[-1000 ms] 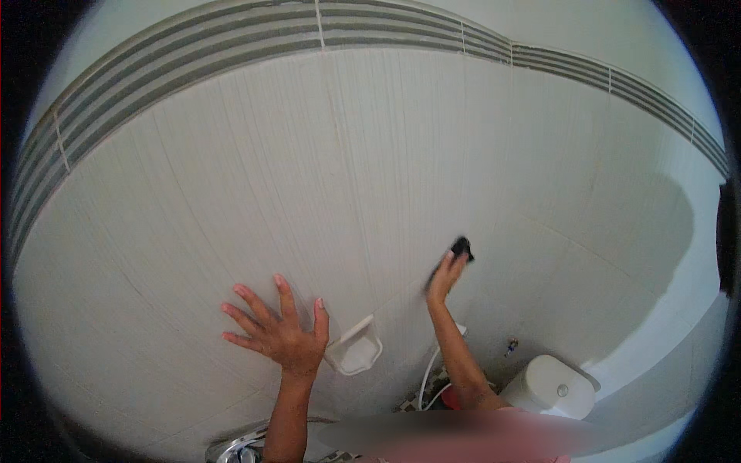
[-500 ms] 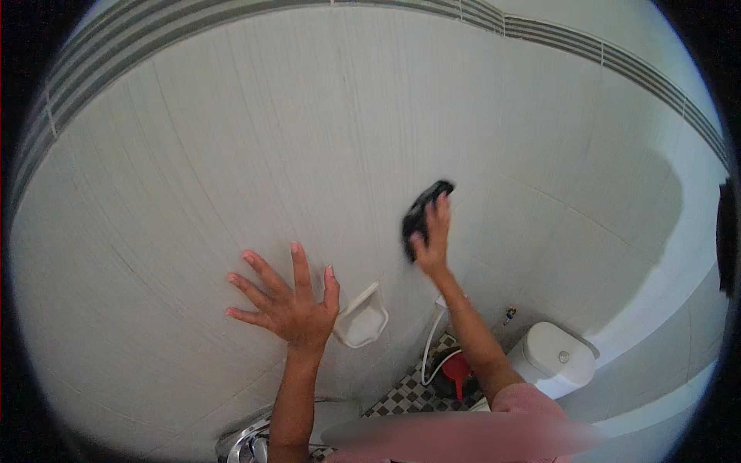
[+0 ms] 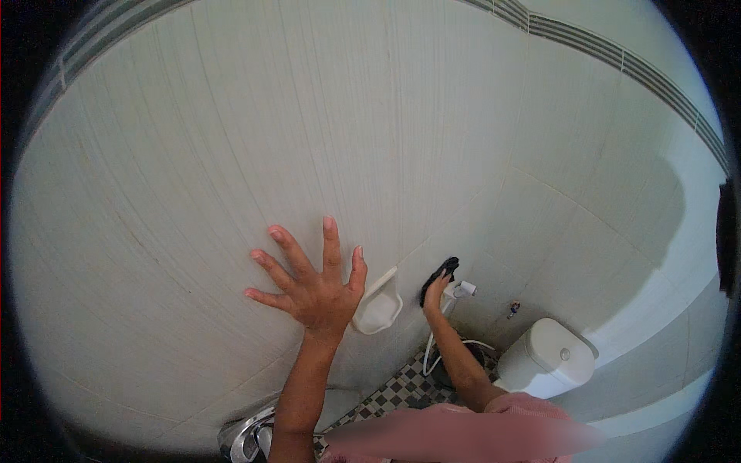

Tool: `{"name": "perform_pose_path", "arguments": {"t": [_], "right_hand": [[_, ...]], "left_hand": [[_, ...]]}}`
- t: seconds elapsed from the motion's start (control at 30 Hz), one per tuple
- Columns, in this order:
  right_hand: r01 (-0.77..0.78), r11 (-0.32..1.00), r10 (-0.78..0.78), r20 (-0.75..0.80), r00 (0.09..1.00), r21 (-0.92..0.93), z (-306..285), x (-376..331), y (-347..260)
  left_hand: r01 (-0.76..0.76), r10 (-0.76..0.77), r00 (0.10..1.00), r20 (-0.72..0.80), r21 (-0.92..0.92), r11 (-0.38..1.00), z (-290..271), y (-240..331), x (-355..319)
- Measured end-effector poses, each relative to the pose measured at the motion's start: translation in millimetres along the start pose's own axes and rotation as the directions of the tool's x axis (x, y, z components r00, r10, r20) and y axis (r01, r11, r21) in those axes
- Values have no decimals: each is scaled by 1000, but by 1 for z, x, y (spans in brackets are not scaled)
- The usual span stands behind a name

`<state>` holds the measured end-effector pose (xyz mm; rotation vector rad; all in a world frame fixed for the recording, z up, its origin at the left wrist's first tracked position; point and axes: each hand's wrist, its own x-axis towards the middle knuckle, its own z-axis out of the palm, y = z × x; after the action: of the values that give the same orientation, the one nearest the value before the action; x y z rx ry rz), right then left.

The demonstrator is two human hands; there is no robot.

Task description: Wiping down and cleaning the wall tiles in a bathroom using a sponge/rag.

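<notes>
My left hand [image 3: 318, 297] rests with its fingers spread against the pale tiled wall [image 3: 231, 170], just left of a white soap dish [image 3: 380, 309] fixed there. My right hand [image 3: 435, 295] presses a black cloth [image 3: 441, 276] to the wall, low and to the right of the soap dish. Part of the cloth is hidden under the palm and fingers. Close beside the right hand is a white spray head [image 3: 465, 289], with a white hose [image 3: 427, 356] hanging below.
A white toilet cistern [image 3: 557, 347] stands at the lower right, near a small wall tap [image 3: 514, 309]. A dark bucket [image 3: 472, 356] sits on the black-and-white checkered floor [image 3: 397, 393]. Shiny metal fittings [image 3: 251, 436] show at the lower left. A striped tile border [image 3: 587, 42] runs along the top.
My right hand has moved down the wall with the black cloth, ending near the spray head. My left hand stays spread on the wall. The view has shifted slightly.
</notes>
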<state>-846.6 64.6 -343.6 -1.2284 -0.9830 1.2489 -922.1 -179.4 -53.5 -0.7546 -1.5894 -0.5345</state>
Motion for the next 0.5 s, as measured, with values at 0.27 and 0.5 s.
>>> {"name": "perform_pose_path", "arguments": {"t": [0.27, 0.5], "right_hand": [[643, 765, -641, 134, 756, 34, 18, -62, -151], [695, 718, -688, 190, 700, 38, 8, -97, -91]], "left_hand": [[-20, 21, 998, 62, -22, 1000, -2, -2, -1], [-5, 7, 998, 64, -18, 1000, -4, 1, 1]]}}
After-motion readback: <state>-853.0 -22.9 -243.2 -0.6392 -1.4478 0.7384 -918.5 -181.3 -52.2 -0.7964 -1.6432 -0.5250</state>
